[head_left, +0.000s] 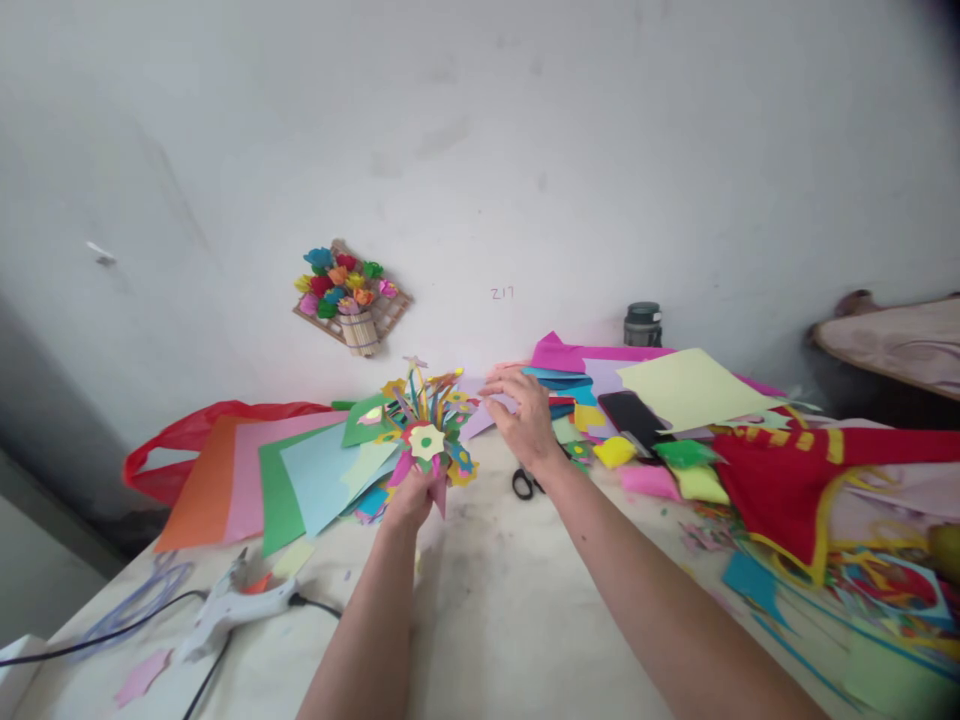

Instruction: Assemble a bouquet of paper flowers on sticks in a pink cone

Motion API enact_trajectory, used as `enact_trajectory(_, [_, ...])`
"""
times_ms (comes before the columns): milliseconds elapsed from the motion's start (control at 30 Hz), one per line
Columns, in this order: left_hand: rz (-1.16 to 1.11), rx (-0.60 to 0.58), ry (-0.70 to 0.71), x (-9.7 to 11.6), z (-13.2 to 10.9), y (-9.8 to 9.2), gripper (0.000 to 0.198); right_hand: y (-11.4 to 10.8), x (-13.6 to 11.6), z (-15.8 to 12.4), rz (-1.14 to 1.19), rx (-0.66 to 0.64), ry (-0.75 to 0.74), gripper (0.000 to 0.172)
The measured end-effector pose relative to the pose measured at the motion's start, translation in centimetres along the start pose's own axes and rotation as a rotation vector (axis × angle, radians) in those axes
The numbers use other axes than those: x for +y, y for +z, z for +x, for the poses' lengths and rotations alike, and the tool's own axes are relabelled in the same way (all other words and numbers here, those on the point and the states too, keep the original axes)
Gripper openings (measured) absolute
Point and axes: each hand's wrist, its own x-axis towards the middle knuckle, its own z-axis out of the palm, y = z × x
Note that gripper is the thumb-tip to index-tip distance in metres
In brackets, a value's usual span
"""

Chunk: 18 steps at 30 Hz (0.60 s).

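My left hand [414,495] is closed around the base of a bunch of colourful paper flowers [427,440], held upright above the table. A cream flower with a green centre faces me, and thin strips rise from the middle. To the right of the bunch, my right hand [523,418] is raised with its fingers apart and slightly curled, holding nothing that I can see. Black-handled scissors [523,484] lie on the table just below my right wrist, partly hidden by it.
Coloured sheets [281,480] fan out at the left, behind a white glue gun [232,605] with cables. At the right are a phone [630,418], a pale yellow sheet [697,388], a red cloth [780,490] and scraps. A jar [643,325] stands by the wall.
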Motion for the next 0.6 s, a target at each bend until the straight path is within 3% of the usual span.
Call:
enact_trajectory(133, [-0.03, 0.004, -0.039, 0.21, -0.16, -0.02, 0.042, -0.02, -0.37, 0.16, 0.012, -0.066, 0.066, 0.01])
enact_trajectory(400, [-0.092, -0.073, -0.118, 0.57, -0.74, 0.02, 0.042, -0.18, -0.94, -0.36, -0.254, 0.032, -0.212, 0.015])
enact_trajectory(467, [-0.084, -0.053, -0.12, 0.56, -0.77, 0.05, 0.045, -0.08, -0.94, -0.32, -0.271, 0.011, -0.163, 0.014])
enact_trajectory(600, [-0.026, -0.012, -0.103, 0.55, -0.58, -0.07, 0.048, 0.27, -0.82, -0.03, -0.228, -0.064, 0.083, 0.007])
